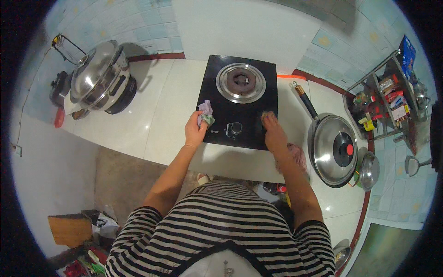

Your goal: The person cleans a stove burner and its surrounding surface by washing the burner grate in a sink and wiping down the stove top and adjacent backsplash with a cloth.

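Observation:
In front of me a black glass-topped gas stove (238,114) lies on the pale tiled counter. It has one burner (241,79) inside a round steel ring and a control knob (236,128) near its front. My left hand (195,130) grips a crumpled lilac-and-green cloth (206,112) at the stove's left edge. Over the right edge, my right hand (276,135) is blurred, its fingers bent around a small yellowish-green pad (266,115) that is mostly hidden. Partly behind my right forearm, a reddish cloth (297,155) rests on the counter.
Right of the stove sits a lidded wok (332,152), its long handle pointing back. An orange hose (292,77) runs behind. A large steel steamer pot (100,76) stands on the left. Along the right wall is a rack (389,93) with jars and packets.

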A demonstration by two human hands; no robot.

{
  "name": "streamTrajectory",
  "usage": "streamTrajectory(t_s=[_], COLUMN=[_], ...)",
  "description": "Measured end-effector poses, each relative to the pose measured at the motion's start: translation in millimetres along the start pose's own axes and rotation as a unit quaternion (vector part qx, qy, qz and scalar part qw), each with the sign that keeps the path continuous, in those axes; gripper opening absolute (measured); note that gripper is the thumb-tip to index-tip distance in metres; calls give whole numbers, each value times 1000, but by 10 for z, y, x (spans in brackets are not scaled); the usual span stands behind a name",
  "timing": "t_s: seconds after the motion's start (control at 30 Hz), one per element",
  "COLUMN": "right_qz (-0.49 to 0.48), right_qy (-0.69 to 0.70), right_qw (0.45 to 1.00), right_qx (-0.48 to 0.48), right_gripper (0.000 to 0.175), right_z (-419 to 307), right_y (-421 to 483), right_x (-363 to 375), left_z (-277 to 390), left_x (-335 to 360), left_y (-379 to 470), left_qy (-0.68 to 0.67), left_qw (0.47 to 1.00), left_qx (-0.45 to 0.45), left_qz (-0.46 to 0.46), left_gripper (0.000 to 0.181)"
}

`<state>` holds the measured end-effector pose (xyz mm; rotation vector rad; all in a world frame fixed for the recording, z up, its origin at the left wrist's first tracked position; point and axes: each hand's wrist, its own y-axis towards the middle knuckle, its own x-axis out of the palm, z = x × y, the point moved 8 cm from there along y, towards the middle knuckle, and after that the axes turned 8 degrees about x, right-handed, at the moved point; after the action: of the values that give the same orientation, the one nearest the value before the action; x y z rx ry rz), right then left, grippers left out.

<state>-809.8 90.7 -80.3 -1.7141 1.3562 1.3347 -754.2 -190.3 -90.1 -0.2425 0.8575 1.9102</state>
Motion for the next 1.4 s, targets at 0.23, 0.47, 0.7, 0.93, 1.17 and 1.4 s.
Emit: streamTrajectory(t_s=[0.23,0.47,0.7,0.93,1.17,1.4], right_qz=[50,150,48,204,181,155], right_qy=[47,19,44,29,1,-62], right_qw=[988,988,994,977,974,984], right_qx=[-140,-14,-91,-58,-135,-61], right_gripper=[37,38,36,35,24,13], right_z=[-618,103,-721,-8,-502,-18], right_y=[-9,632,396,853,708,1374], right_x=[158,6,395,-44,58,44], left_z=[-65,-48,1,-36,-196,-112], left_x=[-8,59,-29,10,-6,-14], left_y=[-28,32,21,72,70,76], left_qy=[13,15,36,38,26,6], left_qw=[1000,999,999,998,999,998], left_qx=[-19,-44,-15,-40,-39,-60], left_qz=[-1,-20,-9,-25,-26,-25], left_gripper=[29,27,29,28,29,26])
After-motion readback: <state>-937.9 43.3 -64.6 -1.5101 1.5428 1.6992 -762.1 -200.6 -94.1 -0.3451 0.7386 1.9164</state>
